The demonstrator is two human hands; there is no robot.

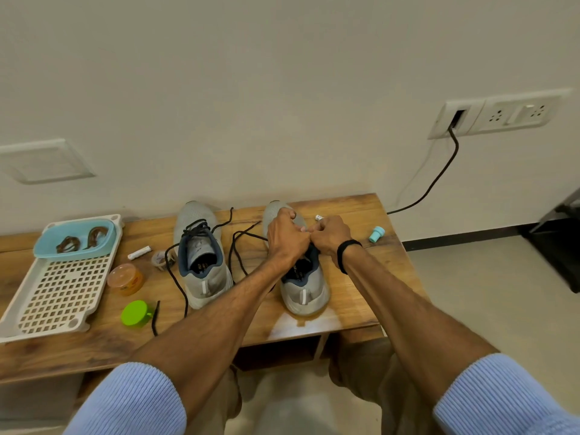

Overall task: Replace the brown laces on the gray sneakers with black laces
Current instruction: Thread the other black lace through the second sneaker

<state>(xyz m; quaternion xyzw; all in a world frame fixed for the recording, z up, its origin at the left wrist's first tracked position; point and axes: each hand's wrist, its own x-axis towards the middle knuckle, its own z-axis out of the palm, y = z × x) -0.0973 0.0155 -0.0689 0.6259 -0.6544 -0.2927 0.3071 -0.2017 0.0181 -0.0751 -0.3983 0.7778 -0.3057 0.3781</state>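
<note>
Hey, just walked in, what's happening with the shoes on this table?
A person is relacing gray sneakers on a wooden table. The left hand and right hand are curled together over the right sneaker, pinching its black lace, whose slack trails across the table. The left sneaker is already threaded in black, ends loose. The brown laces lie in a blue tub on the white tray.
</note>
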